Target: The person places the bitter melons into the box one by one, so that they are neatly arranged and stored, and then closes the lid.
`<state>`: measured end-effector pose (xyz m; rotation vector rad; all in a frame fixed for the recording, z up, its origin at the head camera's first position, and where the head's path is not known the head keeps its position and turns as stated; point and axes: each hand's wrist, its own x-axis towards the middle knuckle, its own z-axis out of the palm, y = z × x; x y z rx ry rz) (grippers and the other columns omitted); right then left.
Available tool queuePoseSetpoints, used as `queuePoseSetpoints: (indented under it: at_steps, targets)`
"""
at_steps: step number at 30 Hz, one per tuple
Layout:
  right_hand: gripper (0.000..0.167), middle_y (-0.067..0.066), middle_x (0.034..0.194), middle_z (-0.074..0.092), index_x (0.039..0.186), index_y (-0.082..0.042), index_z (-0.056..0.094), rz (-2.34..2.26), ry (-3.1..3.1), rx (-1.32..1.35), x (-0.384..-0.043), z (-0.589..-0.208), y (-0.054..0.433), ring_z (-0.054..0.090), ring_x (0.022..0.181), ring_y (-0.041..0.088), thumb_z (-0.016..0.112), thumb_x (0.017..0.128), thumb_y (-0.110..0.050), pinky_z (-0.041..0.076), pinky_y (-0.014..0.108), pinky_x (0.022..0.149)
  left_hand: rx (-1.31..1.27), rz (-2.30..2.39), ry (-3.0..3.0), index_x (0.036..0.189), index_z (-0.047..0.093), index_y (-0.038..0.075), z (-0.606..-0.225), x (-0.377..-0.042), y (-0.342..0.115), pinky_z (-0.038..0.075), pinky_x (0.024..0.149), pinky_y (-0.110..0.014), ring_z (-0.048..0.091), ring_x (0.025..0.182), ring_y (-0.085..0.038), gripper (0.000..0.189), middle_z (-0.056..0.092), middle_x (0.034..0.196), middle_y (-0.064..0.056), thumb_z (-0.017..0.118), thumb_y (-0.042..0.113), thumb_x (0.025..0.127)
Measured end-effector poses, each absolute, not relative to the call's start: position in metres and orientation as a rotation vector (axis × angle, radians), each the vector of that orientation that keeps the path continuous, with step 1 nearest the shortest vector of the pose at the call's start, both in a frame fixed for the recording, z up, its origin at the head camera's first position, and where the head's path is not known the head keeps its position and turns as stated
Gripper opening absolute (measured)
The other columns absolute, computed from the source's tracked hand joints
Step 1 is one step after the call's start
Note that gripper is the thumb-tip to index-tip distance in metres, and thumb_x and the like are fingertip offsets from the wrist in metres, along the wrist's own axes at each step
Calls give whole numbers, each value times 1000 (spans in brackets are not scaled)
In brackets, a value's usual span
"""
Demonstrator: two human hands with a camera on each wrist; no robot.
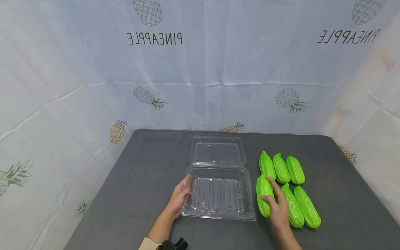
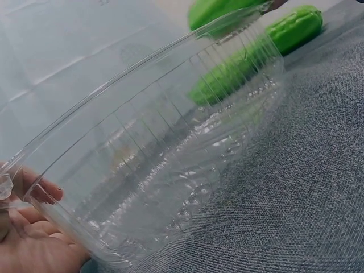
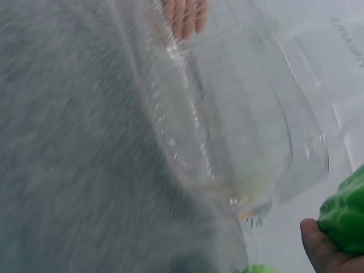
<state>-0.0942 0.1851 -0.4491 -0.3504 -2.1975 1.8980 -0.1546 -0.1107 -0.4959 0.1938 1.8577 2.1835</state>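
Note:
A clear plastic clamshell box (image 1: 215, 191) lies on the grey table with its lid (image 1: 218, 151) folded back, away from me. My left hand (image 1: 180, 196) grips the box's left wall, thumb over the rim. In the left wrist view, fingers (image 2: 48, 187) show behind the transparent side. Right of the box, my right hand (image 1: 278, 210) holds a bumpy green bitter melon (image 1: 263, 199) between thumb and fingers. The right wrist view catches only the thumb (image 3: 318, 242) against part of that melon (image 3: 347, 216). Nothing lies in the box.
Several more bitter melons lie close beside the right hand: three in a back row (image 1: 281, 168) and two in front (image 1: 307, 207). A pale cloth printed with pineapples (image 1: 206, 62) hangs behind the dark table (image 1: 150, 166) and along its sides.

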Motion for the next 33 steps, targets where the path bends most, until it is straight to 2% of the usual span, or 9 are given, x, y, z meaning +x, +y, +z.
queuePoseSetpoints:
  at_steps: [5, 12, 15, 19, 22, 29, 33]
  targets:
    - [55, 11, 152, 26, 142, -13, 39, 1915, -2180, -271, -100, -444, 172, 26, 133, 5, 45, 89, 3, 32, 9, 85, 181, 2166, 1875, 145, 7, -10, -497, -154, -110, 0, 116, -47, -2, 143, -34, 71, 3, 155, -22, 39, -7, 81]
    - [55, 5, 154, 24, 142, -13, 38, 1996, -2153, -229, -109, -440, 157, 26, 136, 18, 45, 89, 3, 35, 8, 83, 160, 2151, 1881, 146, 10, -9, -495, -153, -110, 2, 117, -48, 0, 144, -34, 64, 5, 155, -21, 40, -1, 89]
    - [55, 4, 154, 24, 142, -13, 37, 2010, -2163, -235, -113, -439, 151, 32, 132, 13, 44, 90, 2, 37, 9, 82, 156, 2152, 1879, 145, 9, -9, -494, -153, -109, 1, 117, -48, -1, 144, -35, 64, 4, 155, -22, 40, -1, 89]
    - [55, 9, 150, 29, 143, -14, 36, 2040, -2169, -209, -119, -439, 141, 44, 113, 0, 44, 91, 1, 44, 13, 76, 151, 2160, 1872, 145, 8, -10, -494, -154, -109, 1, 117, -47, -1, 144, -34, 65, 3, 155, -22, 39, -3, 88]
    - [55, 14, 145, 35, 143, -13, 35, 2090, -2144, -180, -123, -438, 131, 49, 100, -1, 44, 90, 1, 47, 18, 72, 166, 2171, 1864, 145, 7, -11, -495, -154, -110, 1, 117, -47, -2, 143, -35, 67, 1, 155, -23, 38, -5, 86]
    - [58, 16, 140, 38, 141, -15, 38, 2144, -2130, -153, -132, -438, 106, 48, 104, 18, 45, 87, 2, 49, 21, 73, 173, 2182, 1862, 145, 6, -12, -495, -154, -109, 0, 117, -47, -2, 143, -35, 70, 2, 154, -24, 38, -8, 82]
    - [57, 18, 138, 40, 140, -14, 40, 2146, -2118, -138, -137, -439, 94, 49, 105, 24, 47, 85, 2, 49, 23, 72, 174, 2177, 1868, 145, 7, -12, -496, -155, -109, 1, 117, -47, -1, 143, -35, 70, 3, 154, -25, 38, -8, 82]
